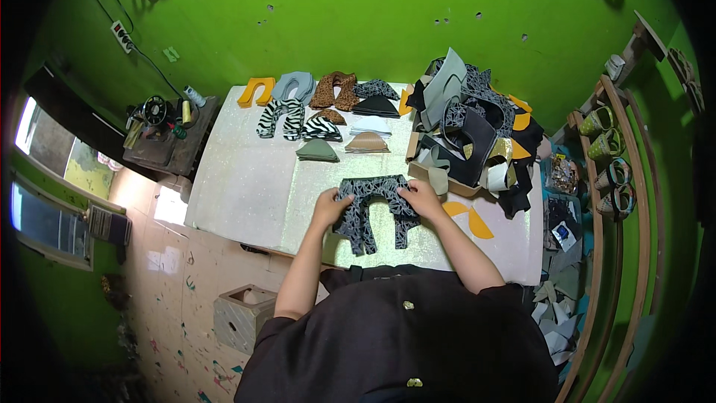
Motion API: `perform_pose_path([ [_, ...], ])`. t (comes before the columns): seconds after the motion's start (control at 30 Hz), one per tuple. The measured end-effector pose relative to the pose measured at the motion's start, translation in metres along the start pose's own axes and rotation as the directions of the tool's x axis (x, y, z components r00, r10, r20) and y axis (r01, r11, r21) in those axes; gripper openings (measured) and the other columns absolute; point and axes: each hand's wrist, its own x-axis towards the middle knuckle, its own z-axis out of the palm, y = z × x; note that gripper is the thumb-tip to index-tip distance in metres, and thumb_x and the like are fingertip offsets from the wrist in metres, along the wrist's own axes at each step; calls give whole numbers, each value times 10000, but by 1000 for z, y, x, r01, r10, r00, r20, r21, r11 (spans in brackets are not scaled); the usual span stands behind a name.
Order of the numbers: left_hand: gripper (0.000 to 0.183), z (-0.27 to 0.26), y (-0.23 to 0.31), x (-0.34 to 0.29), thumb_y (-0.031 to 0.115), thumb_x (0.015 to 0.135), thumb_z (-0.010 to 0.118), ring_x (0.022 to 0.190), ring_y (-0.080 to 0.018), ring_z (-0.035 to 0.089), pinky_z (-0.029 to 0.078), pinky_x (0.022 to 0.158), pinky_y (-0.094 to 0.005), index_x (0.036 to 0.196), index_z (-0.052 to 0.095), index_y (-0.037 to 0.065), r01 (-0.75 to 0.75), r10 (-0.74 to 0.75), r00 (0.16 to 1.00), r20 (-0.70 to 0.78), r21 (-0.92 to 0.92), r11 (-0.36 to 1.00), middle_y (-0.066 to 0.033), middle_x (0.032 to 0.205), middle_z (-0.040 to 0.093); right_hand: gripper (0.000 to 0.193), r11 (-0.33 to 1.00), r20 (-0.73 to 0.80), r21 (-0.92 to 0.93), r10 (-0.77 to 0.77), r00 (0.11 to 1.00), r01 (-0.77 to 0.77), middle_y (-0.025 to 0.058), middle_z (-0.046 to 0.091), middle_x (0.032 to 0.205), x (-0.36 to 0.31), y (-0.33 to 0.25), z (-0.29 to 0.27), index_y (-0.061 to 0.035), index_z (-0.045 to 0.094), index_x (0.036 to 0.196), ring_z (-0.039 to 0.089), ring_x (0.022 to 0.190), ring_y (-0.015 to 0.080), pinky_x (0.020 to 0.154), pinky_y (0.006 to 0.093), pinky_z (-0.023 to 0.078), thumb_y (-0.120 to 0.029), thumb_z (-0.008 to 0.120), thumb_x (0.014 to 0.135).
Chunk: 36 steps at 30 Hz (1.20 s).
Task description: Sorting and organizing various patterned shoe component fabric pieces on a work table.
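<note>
My left hand (329, 207) and my right hand (422, 200) grip the upper corners of U-shaped pieces (377, 187) in black-and-grey patterned sheet material, near the table's front edge. More than one layer seems to hang there, its legs toward me. Farther back stand stacks of cut U-shapes: yellow (255, 92), grey-blue (293, 87), leopard-print (335, 91) and zebra-print (280, 120). Beside them lie fan-shaped stacks in zebra print (322, 128), black (375, 106), white (370, 127), tan (368, 142) and green (318, 151).
To the right, a cardboard box (456, 187) overflows with offcuts, with yellow scraps (479, 224) in front. A side table (160, 151) at left carries a black wheel (154, 110) and thread spool (195, 95). A box-like stool (240, 321) stands on the floor; sandals (603, 143) hang on a wooden rack.
</note>
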Motion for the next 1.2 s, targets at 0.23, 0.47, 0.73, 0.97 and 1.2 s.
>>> perform_pose_path([
  [0.23,271,31,-22,9,246,758,719,535,-150,527,426,528,-305,780,626,-7,-4,56,976,-211,238,971,-80,624,594,307,924,-299,-383,-123,946,-1,175,573,913,-3,13,24,-8,610,865,546,915,338,768,431,436,-311,567,842],
  [0.47,374,36,-2,-3,381,756,673,715,-347,620,469,636,-420,856,631,24,99,17,973,-229,484,870,-184,746,635,307,895,-266,-434,-22,964,-99,136,534,1007,-5,9,22,-42,597,908,514,1018,318,799,483,448,-341,552,855],
  [0.73,492,39,-1,-8,381,706,697,793,-336,630,490,701,-405,1039,572,41,118,41,959,-281,525,843,-173,840,651,402,878,-216,-447,82,973,-173,136,505,1085,-6,8,22,-40,517,1066,498,1064,307,814,505,433,-362,574,832],
  [0.97,758,46,0,-4,385,647,730,1175,-341,431,352,936,-454,1278,450,73,-172,375,918,-130,721,671,-203,1270,451,788,830,-209,-543,17,978,-131,119,433,1289,-21,-5,28,-66,334,1347,442,1164,287,932,509,327,-439,648,728],
  [1.2,567,54,-6,17,341,704,707,1140,-299,461,324,934,-441,1186,554,86,-377,472,879,72,712,593,-142,1209,515,782,829,-262,-552,-64,963,-95,125,487,1230,-25,5,38,-52,367,1331,455,1148,270,931,477,301,-403,671,701],
])
